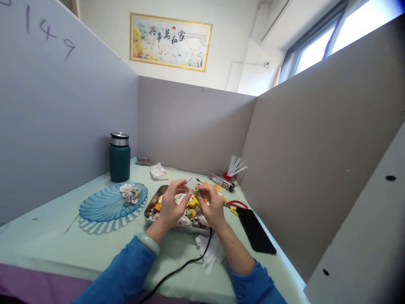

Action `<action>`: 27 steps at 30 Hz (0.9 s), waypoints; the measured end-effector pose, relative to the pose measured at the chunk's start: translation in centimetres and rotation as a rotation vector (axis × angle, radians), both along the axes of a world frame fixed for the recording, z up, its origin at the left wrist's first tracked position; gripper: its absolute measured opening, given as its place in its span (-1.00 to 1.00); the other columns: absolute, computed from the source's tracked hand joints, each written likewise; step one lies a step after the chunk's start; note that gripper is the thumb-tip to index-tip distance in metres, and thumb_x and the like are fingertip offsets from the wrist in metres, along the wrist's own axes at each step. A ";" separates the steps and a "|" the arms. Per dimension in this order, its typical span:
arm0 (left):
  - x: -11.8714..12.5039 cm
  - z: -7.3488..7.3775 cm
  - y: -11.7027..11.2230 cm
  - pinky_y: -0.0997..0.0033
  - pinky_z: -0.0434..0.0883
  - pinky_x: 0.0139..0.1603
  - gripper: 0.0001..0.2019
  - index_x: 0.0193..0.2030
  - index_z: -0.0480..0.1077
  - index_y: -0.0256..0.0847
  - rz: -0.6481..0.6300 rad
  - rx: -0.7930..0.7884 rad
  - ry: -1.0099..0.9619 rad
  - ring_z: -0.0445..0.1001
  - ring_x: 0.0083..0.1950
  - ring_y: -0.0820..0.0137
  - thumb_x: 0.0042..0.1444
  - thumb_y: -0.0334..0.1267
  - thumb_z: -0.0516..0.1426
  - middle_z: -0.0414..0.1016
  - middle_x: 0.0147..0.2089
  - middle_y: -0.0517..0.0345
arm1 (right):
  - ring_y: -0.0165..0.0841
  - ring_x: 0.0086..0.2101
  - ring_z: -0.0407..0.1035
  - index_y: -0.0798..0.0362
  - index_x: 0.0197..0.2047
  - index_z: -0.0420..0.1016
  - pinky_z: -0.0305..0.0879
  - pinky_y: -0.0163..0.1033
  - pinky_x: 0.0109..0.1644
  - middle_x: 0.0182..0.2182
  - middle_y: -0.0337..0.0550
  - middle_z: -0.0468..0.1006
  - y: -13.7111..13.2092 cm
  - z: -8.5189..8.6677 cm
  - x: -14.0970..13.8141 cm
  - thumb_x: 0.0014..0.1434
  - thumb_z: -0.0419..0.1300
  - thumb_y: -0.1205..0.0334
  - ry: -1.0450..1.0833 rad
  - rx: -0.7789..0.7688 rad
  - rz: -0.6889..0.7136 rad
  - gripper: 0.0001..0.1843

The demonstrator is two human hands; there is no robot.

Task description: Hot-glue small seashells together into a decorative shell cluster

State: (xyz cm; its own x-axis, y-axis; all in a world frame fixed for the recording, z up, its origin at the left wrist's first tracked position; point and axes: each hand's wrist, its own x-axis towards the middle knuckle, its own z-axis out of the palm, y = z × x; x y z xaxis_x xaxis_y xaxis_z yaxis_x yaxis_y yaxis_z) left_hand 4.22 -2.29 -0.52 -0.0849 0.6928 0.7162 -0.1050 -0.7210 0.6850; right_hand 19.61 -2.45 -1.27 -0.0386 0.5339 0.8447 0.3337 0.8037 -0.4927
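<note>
My left hand (172,202) and my right hand (212,206) meet above a metal tray (148,212) full of small coloured pieces, some orange, yellow and white. Both hands are closed in a pinch around one small greenish piece (197,191) held between the fingertips. Thin metal points stick out just beyond the fingers; what they belong to is unclear. A black cable (190,262) runs from under my right hand toward me across the table. I wear blue sleeves and a pale bangle on the left wrist.
A blue shell-shaped glass plate (104,205) with a few small pieces lies left of the tray. A dark green flask (120,157) stands behind it. Red-handled scissors (236,206), a black phone (255,231), white sticks (236,166) and crumpled tissue (210,252) lie to the right. Grey partitions wall three sides.
</note>
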 end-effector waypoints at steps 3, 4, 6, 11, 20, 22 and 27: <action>0.0 0.0 0.6 0.26 0.42 -0.03 -0.47 0.05 0.29 -0.17 -0.140 -0.125 -0.041 0.48 -0.09 0.29 -0.10 -0.29 0.28 0.48 -0.10 0.00 | -0.26 -0.11 0.35 -0.05 -0.13 0.38 0.35 -0.14 -0.03 -0.12 -0.09 0.42 -0.1 0.0 -0.2 0.13 0.19 0.29 0.079 -0.033 0.031 -0.79; 0.0 0.0 0.9 0.25 0.42 -0.04 -0.46 0.07 0.27 -0.18 -0.215 -0.174 -0.048 0.48 -0.08 0.29 -0.09 -0.27 0.28 0.50 -0.11 0.00 | -0.27 -0.12 0.35 -0.05 -0.14 0.37 0.35 -0.14 -0.03 -0.12 -0.10 0.42 -0.1 0.0 -0.3 0.13 0.20 0.29 0.090 -0.037 0.042 -0.80; 0.0 -0.1 1.2 0.26 0.42 -0.07 -0.44 0.09 0.23 -0.20 -0.340 -0.253 -0.071 0.49 -0.08 0.27 -0.08 -0.25 0.28 0.52 -0.14 -0.01 | -0.28 -0.12 0.36 -0.04 -0.16 0.36 0.34 -0.16 -0.03 -0.14 -0.11 0.42 -0.1 -0.1 -0.4 0.13 0.20 0.31 0.079 -0.036 0.055 -0.82; 0.0 -0.2 1.5 0.29 0.43 -0.10 -0.38 0.11 0.17 -0.22 -0.400 -0.310 -0.104 0.50 -0.12 0.31 -0.10 -0.29 0.29 0.53 -0.17 0.02 | -0.27 -0.11 0.34 -0.03 -0.22 0.34 0.29 -0.14 -0.02 -0.17 -0.13 0.43 0.0 -0.3 -0.5 0.10 0.20 0.34 0.016 -0.005 0.005 -0.83; -0.1 -0.4 1.9 0.31 0.44 -0.12 -0.38 0.12 0.18 -0.19 -0.218 -0.225 -0.043 0.47 -0.11 0.33 -0.10 -0.28 0.28 0.47 -0.12 0.02 | -0.29 -0.20 0.34 -0.04 -0.02 0.34 0.29 -0.16 -0.11 -0.09 -0.09 0.39 -0.1 0.2 0.2 0.14 0.17 0.29 -0.113 -0.020 -0.049 -0.69; -0.1 -0.7 2.1 0.29 0.43 -0.08 -0.40 0.14 0.16 -0.20 -0.194 -0.198 0.023 0.46 -0.05 0.30 -0.06 -0.27 0.26 0.46 -0.10 -0.01 | -0.27 -0.16 0.34 -0.05 0.02 0.35 0.30 -0.14 -0.07 -0.05 -0.07 0.38 -0.2 0.3 0.2 0.16 0.16 0.27 -0.129 -0.006 -0.025 -0.67; 0.0 -1.2 2.2 0.28 0.45 -0.10 -0.41 0.17 0.14 -0.20 -0.116 -0.143 0.151 0.46 -0.03 0.29 0.00 -0.26 0.22 0.47 -0.08 -0.05 | -0.21 -0.02 0.29 -0.04 0.11 0.33 0.26 -0.05 0.06 0.00 -0.02 0.35 -0.1 0.4 0.4 0.21 0.11 0.29 -0.194 0.054 -0.055 -0.61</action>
